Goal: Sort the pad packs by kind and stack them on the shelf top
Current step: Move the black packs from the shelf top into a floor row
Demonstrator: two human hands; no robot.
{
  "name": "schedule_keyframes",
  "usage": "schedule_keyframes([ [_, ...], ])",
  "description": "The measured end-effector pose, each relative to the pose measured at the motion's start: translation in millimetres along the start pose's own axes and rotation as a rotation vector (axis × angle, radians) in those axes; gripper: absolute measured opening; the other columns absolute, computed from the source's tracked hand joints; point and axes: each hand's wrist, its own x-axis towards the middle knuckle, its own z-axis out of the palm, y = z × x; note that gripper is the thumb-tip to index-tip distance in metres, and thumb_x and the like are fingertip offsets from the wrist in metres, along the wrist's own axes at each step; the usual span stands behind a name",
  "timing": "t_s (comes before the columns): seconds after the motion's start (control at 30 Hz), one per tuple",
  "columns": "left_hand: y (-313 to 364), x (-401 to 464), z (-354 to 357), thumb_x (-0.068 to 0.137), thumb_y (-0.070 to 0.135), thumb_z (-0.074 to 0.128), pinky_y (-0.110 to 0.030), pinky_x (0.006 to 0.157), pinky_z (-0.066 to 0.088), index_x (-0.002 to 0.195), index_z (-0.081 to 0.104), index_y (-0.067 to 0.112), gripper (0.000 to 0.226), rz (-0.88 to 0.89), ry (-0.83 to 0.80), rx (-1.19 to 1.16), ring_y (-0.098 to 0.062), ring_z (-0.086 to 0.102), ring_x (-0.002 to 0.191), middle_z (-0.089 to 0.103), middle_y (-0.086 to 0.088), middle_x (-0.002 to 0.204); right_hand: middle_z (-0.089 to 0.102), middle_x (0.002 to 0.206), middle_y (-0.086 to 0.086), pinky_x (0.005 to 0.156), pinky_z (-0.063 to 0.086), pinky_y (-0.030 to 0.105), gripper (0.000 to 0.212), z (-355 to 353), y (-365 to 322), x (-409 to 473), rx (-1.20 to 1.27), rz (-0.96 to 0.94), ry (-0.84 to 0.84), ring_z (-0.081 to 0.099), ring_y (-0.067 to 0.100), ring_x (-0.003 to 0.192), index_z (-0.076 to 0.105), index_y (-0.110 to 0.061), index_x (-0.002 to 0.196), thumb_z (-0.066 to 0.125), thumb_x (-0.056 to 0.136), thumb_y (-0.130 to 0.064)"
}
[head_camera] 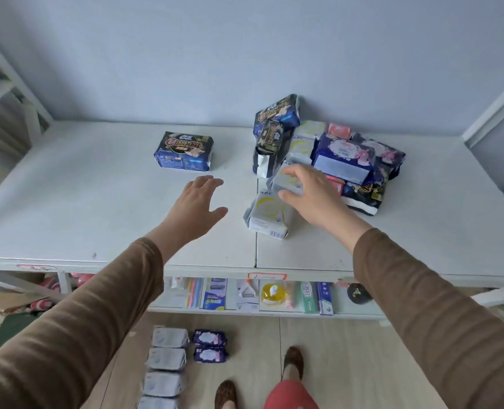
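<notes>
A flat white shelf top (97,208) made of two panels meeting at a seam carries one dark blue plastic pad pack (183,150) lying alone left of the middle. Right of the seam sits a loose heap of mixed soft packs (345,154), with a pale grey pack with a yellow crescent (267,215) at its near edge, just beside the seam

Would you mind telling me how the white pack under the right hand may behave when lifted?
The white pack looks soft and probably light, so it may dent under the right hand. Its glossy wrap could slip. Neighbouring packs leaning on it might shift.
</notes>
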Motion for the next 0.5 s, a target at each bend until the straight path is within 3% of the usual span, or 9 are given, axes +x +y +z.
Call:
schedule_keyframes([
  [0.3, -16, 105, -2, 0.090, 0.028, 0.067, -0.036, 0.109, 0.029, 0.143, 0.044, 0.017, 0.059, -0.183, 0.058, 0.024, -0.028, 0.036, 0.135, 0.039, -0.005, 0.148, 0.052, 0.141, 0.005, 0.103, 0.038, 0.034, 0.043, -41, 34, 149, -0.088, -0.153, -0.089, 0.047, 0.024, 0.130, 0.051, -0.017, 0.137, 0.057, 0.096, -0.027],
  [0.5, -47, 163, -11, 0.091, 0.019, 0.060, -0.042, 0.113, 0.029, 0.141, 0.048, 0.018, 0.051, -0.323, 0.090, 0.033, -0.029, 0.036, 0.136, 0.043, -0.009, 0.145, 0.056, 0.127, 0.012, 0.083, 0.039, 0.034, 0.038, -55, 67, 241, -0.164, -0.043, -0.058, 0.055, 0.032, 0.114, 0.051, -0.008, 0.126, 0.054, 0.097, -0.033],
])
